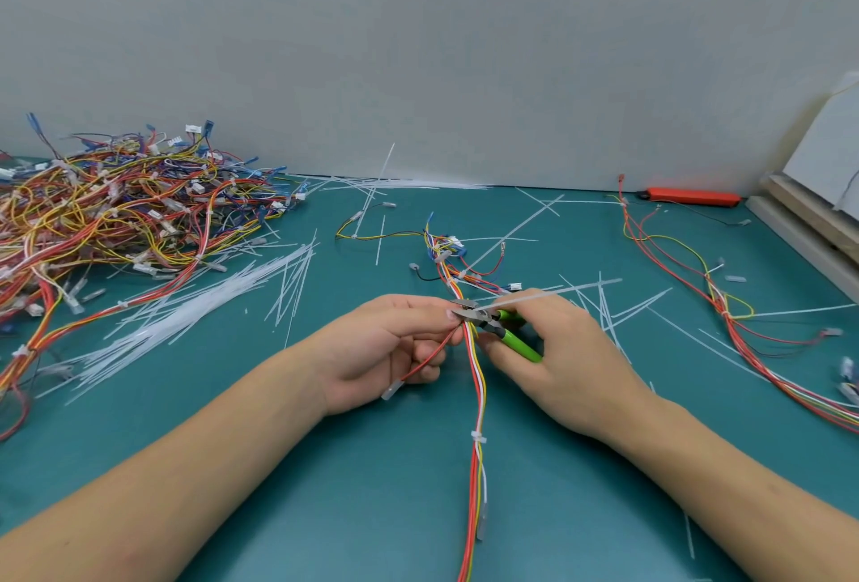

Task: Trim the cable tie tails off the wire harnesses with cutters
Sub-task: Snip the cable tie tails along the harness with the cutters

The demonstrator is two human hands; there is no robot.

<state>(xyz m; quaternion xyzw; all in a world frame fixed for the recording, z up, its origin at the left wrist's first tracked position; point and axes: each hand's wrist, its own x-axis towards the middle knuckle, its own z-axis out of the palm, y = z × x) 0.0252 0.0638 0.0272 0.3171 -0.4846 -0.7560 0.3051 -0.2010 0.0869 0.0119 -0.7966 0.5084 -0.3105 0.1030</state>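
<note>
Setting: teal bench (325,465) against a plain grey wall; stacked boards and paper at right edge of frame.
Harness in hand: red, yellow and white wire harness (477,395) running from centre of frame down to bottom edge, far end fanning into connectors above the hands.
Left hand: left hand (390,349) at centre, fingers curled round the harness just beside the tie being cut; one red branch wire with clear terminal trailing out below the palm.
Right hand: right hand (562,358) gripping green-handled cutters (492,323), fingers wrapped round the handles.
Cutter head: closed or nearly closed at the base of a long white tie tail (548,295), which slants toward right of frame; whether already severed cannot be told.
Done on this harness: lower tie (478,437) on the same bundle, lower centre, showing only a short stub, apparently trimmed.
Left on this harness: at least one long tail near the connector end, upper centre, uncut by the look of it.
Offcuts: loose white tails (195,307) heaped at centre left and scattered across the bench, suggesting many cuts made.
Other stock: large tangled pile of harnesses (116,209) at upper left; another harness (697,284) lying at right; which is finished cannot be told.
Other item: orange bar-shaped object (692,196) at the wall, upper right.
Progress estimate: mid-task, one harness partly trimmed.
</note>
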